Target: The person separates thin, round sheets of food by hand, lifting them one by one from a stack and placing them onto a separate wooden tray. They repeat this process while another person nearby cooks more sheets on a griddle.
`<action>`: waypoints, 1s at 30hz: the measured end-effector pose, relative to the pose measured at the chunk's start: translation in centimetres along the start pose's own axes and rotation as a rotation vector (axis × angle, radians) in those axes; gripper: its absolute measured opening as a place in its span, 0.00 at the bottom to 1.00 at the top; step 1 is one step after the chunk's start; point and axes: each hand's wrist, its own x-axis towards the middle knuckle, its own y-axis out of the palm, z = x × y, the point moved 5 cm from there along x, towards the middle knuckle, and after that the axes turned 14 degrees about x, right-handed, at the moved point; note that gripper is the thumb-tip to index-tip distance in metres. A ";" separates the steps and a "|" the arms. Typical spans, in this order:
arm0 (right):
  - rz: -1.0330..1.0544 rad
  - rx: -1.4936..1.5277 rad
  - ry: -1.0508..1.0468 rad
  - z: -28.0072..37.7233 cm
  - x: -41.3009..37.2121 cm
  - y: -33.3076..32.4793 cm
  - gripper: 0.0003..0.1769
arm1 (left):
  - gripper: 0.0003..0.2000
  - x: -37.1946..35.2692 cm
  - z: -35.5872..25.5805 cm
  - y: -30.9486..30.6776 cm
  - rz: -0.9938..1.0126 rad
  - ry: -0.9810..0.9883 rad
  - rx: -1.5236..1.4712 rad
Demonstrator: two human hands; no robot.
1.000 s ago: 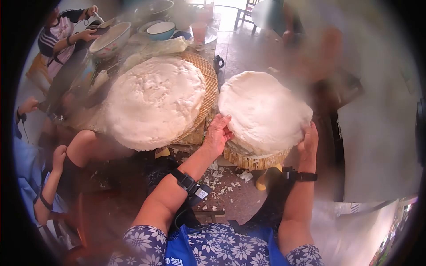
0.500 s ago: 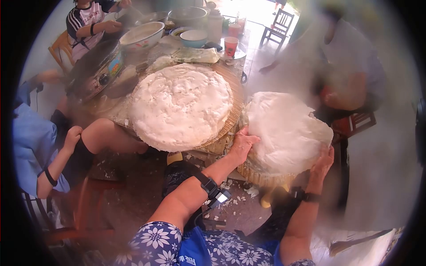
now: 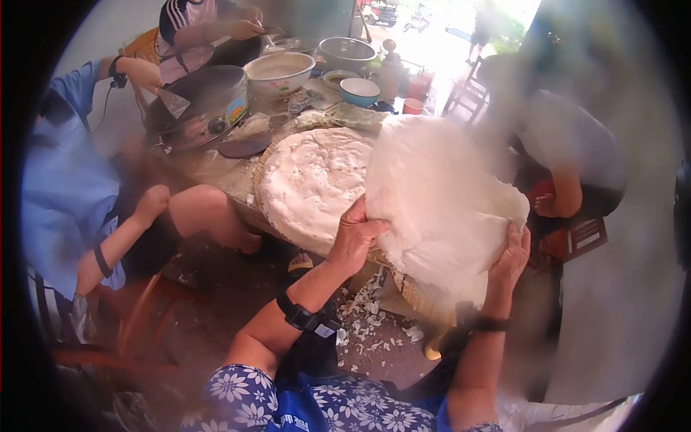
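A broad, thin white pancake (image 3: 445, 191) is held up in front of me, tilted, its upper part overlapping the right side of a round white stack. My left hand (image 3: 354, 236) pinches its lower left edge, thumb on top. My right hand (image 3: 509, 258) grips its lower right edge, with the fingers partly behind it. The white stack of pancakes (image 3: 313, 183) lies on a round woven straw tray (image 3: 263, 169). Below the held pancake shows the edge of a second straw tray (image 3: 412, 294), mostly hidden.
At the left, a co-worker's hand holds a scraper (image 3: 174, 103) over a round black pan (image 3: 198, 90). An enamel basin (image 3: 279, 78), a blue bowl (image 3: 359, 91) and a red cup (image 3: 413, 106) stand behind. Another person sits at the right. White scraps (image 3: 367, 309) litter the floor.
Both my hands have raised the pancake off the right tray and up to the left, so it now covers part of the stack. A co-worker's scraper has come into view over the pan.
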 end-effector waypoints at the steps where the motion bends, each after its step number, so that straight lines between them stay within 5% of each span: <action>1: 0.021 0.059 0.024 -0.4 0.1 2.2 0.08 | 0.25 0.0 -1.6 -1.3 -0.020 0.030 0.018; 7: 0.154 0.305 0.196 -6.0 0.2 12.8 0.09 | 0.23 0.3 -7.2 -10.9 -0.244 0.039 0.211; 8: 0.246 0.047 -0.009 -5.6 -0.5 14.3 0.08 | 0.23 0.2 -7.1 -12.9 -0.289 -0.007 0.276; 10: 0.199 0.177 0.216 -9.3 -0.6 15.0 0.08 | 0.19 -0.3 -6.4 -16.8 -0.416 -0.075 0.455; 14: 0.210 0.092 0.341 -15.6 -0.8 14.2 0.13 | 0.11 -1.7 -4.7 -20.5 -0.490 -0.252 0.446; 21: 0.251 -0.131 0.461 -17.2 -0.3 13.3 0.15 | 0.09 -2.0 -3.8 -21.9 -0.510 -0.304 0.408; 30: 0.157 -0.199 0.427 -10.1 -1.8 7.5 0.18 | 0.09 -1.5 -3.7 -22.3 -0.469 -0.378 0.517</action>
